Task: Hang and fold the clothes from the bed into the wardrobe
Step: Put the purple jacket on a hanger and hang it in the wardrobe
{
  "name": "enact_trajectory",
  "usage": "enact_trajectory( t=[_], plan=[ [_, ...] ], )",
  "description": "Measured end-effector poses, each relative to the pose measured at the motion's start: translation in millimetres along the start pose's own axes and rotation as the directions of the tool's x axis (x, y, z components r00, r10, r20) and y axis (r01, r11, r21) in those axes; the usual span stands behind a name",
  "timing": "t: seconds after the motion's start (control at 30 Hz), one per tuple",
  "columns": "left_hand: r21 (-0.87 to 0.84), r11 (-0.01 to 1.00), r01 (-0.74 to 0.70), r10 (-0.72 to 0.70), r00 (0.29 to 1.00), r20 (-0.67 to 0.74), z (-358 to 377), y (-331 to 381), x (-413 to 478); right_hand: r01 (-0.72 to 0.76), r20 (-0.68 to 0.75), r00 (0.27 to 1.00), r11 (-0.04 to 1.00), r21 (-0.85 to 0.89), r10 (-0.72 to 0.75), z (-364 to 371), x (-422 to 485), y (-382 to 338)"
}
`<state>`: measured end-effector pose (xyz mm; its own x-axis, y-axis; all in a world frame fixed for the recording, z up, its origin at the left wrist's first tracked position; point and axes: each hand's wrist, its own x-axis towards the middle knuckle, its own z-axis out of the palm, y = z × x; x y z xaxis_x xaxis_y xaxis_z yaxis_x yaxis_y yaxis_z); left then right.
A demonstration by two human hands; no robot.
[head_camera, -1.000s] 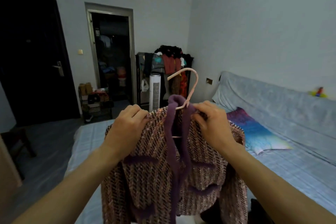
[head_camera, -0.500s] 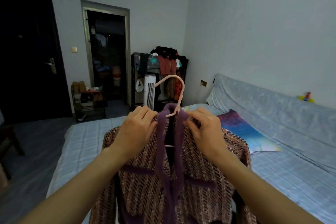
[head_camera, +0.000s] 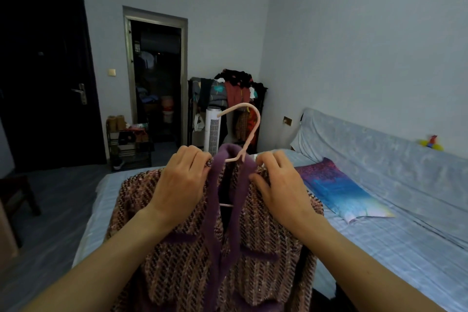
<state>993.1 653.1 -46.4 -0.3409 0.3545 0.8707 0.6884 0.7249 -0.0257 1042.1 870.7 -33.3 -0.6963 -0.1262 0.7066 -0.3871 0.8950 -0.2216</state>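
Bed (head_camera: 379, 261) behind; cardigan (head_camera: 177, 268) on hanger (head_camera: 258, 119), unchanged

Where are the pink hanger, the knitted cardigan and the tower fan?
pink hanger (head_camera: 258, 118): head view, on the hook's bend.
knitted cardigan (head_camera: 177, 268): head view, on the woven front.
tower fan (head_camera: 213, 129): head view, on its grille.

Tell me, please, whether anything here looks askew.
The pale pink plastic hanger sits tilted in the pink-and-brown knitted cardigan with purple trim, its stem leaning right; the left hand and right hand grip the shoulders.
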Motion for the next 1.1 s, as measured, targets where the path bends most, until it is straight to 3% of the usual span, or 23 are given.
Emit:
enact_trajectory(
  t=[0.2,0.57,0.83,1.1],
  plan=[
    [0.027,0.998,0.054,-0.053,0.998,-0.031,-22.3,-4.5,-14.8,0.056,0.028,0.998,0.998,-0.010,-0.056,-2.3,-7.9,-15.9],
    [0.206,0.976,0.070,-0.061,0.997,-0.046,-96.8,28.1,-12.2,0.227,-0.152,0.969,0.950,0.215,-0.197,-26.4,-3.4,-41.7],
    [0.378,0.917,0.129,-0.106,0.991,-0.082,-157.0,87.8,-5.5,0.371,-0.234,0.925,0.850,0.374,-0.300,-60.5,-7.6,-51.4],
    [0.528,0.799,0.288,-0.276,0.956,-0.104,-235.1,153.5,-54.7,0.442,-0.234,0.895,0.681,0.584,-0.381,-68.7,-41.0,-106.1]
  ],
)
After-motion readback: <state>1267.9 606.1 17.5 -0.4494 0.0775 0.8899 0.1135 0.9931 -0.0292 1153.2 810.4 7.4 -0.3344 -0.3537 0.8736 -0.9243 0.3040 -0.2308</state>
